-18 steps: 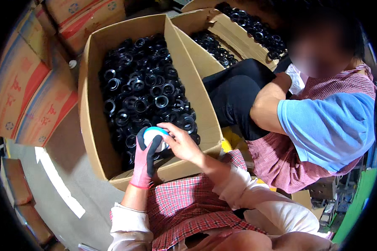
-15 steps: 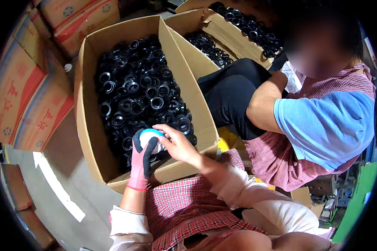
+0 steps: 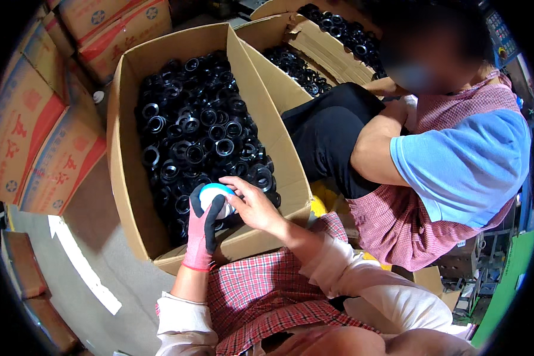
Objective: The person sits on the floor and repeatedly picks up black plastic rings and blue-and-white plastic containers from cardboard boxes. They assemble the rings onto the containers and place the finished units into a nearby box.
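In my left hand (image 3: pixel 201 232), which wears a pink glove with black fingers, is a round white-and-blue piece (image 3: pixel 214 191); its exact kind is not clear. The gloved fingers close around its near side. My bare right hand (image 3: pixel 255 207) grips the same piece from the right, thumb and fingertips against its edge. Both hands are over the near end of a large open cardboard box (image 3: pixel 279 155). Inside it lies a deep heap of glossy black plastic rings (image 3: pixel 224 147), just beyond and beneath my fingers. The underside of the held piece is hidden.
To my right sits another person (image 3: pixel 457 160) in a blue shirt and checked apron, a knee close to the box. Behind that knee are further boxes (image 3: pixel 314 50) of black parts. Printed cartons (image 3: pixel 24 124) are stacked at the left, above a grey floor (image 3: pixel 101 249).
The round piece has tilted slightly, with more blue on top, while both hands stay nearly in place. The other person's head has shifted left, and a hand shows beyond the knee.
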Motion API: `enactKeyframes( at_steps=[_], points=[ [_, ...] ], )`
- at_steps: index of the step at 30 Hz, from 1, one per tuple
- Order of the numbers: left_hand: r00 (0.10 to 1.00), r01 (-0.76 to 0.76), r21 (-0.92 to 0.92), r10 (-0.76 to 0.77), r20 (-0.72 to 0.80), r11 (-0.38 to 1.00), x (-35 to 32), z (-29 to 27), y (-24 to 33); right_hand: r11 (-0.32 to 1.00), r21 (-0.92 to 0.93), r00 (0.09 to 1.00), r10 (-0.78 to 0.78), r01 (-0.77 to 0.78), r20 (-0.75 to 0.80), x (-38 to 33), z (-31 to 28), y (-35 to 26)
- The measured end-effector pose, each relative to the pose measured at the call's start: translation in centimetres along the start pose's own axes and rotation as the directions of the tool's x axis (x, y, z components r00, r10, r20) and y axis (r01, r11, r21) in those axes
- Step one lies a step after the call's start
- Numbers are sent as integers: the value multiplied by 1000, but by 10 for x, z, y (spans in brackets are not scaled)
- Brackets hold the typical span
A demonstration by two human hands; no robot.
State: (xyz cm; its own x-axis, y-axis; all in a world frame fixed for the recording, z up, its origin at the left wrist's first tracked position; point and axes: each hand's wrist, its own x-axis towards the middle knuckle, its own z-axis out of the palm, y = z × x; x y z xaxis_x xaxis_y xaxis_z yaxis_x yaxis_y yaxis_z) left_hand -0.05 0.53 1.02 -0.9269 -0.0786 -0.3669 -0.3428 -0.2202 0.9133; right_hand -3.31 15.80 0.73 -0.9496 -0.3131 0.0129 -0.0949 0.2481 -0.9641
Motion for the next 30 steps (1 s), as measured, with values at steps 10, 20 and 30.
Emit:
enactKeyframes(
  at_steps=[10,20,30],
  points=[
    [1000,-14,19,15,-21,1000,-2,-2,-5,999,-31,1000,-10,10,-2,-4,0,-3],
    [999,-22,-109,18,-33,994,-4,2,-11,999,-19,999,-33,32,-16,-3,-3,0],
    [992,-118,142,123,-28,983,-6,4,-7,999,34,1000,-19,20,-21,-4,-6,-8]
  ],
)
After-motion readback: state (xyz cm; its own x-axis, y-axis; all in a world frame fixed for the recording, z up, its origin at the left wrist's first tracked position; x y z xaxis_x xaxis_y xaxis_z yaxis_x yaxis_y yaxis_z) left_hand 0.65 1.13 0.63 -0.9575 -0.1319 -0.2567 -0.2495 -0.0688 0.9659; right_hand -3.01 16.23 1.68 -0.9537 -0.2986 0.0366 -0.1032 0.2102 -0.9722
